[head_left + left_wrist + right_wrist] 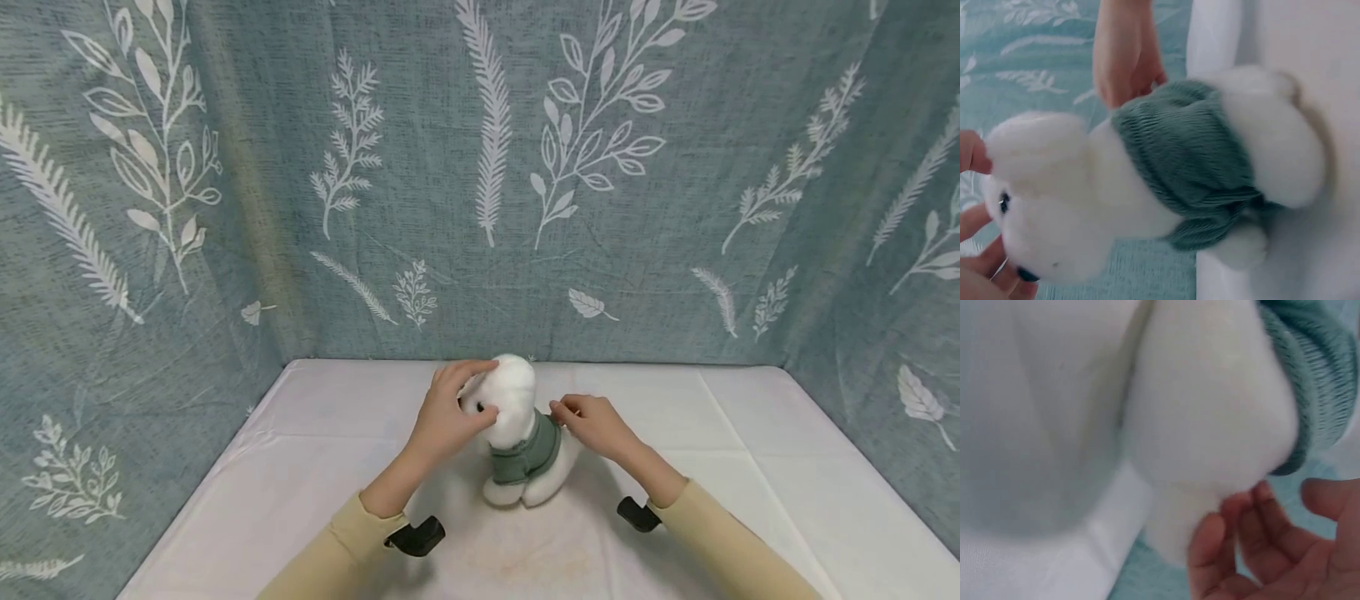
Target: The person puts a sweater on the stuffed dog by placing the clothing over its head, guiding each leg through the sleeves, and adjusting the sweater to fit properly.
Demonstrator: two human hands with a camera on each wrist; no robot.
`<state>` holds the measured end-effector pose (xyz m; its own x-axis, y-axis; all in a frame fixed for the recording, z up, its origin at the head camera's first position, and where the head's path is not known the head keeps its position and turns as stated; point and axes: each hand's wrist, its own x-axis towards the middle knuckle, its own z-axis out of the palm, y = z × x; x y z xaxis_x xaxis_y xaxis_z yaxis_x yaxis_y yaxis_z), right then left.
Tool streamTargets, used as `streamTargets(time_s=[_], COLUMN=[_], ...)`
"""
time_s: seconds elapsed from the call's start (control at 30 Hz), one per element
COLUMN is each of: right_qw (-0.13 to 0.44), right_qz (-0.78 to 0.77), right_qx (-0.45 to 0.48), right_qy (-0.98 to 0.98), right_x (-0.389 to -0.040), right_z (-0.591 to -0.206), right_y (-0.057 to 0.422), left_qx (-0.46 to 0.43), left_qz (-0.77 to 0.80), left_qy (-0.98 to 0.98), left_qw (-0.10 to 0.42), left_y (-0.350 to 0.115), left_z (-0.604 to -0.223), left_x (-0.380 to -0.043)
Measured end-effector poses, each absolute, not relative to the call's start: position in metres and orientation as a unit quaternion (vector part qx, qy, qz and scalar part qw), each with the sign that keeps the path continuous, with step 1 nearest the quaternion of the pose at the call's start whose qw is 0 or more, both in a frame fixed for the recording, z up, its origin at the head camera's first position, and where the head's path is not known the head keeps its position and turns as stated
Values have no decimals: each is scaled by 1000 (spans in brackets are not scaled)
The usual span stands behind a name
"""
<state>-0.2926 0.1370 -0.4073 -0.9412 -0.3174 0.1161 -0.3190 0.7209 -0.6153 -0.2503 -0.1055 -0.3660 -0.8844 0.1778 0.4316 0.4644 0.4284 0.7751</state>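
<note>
A white plush dog (513, 400) with a dark eye and nose sits upright on the white-covered table. It wears a green ribbed knit garment (1188, 150) round its body. My left hand (453, 404) holds the head from the left, thumb and fingers spread round the face. In the left wrist view those fingers lie beside the eye and nose. Behind the toy, my right hand (596, 423) reaches its back near the garment's edge. The right wrist view shows those bent fingertips (1209, 531) at the white plush below the hem, with the thumb apart from them.
The white tablecloth (322, 467) spreads round the toy, with a faint brownish stain in front of it. Blue-green leaf-patterned curtains (420, 167) stand behind the table and at both sides. Each wrist wears a black camera mount (416, 537).
</note>
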Motion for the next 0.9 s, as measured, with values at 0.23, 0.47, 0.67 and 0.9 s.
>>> streamTargets(time_s=[0.23, 0.47, 0.67, 0.9], right_qw=[3, 4, -48, -45], right_qz=[333, 398, 455, 482], right_qx=[135, 84, 90, 60], right_qy=[-933, -914, -885, -873], right_x=[-264, -237, -233, -236], right_z=[-401, -395, -404, -414], right_y=[131, 134, 129, 123], left_qx=[-215, -232, -235, -239], left_qz=[-510, -459, -381, -333], left_qy=[-827, -842, -876, -898], left_qw=[100, 164, 178, 157], left_y=[-114, -111, -101, -87], left_z=[-361, -353, -335, -346], left_x=[-260, -251, -251, -257])
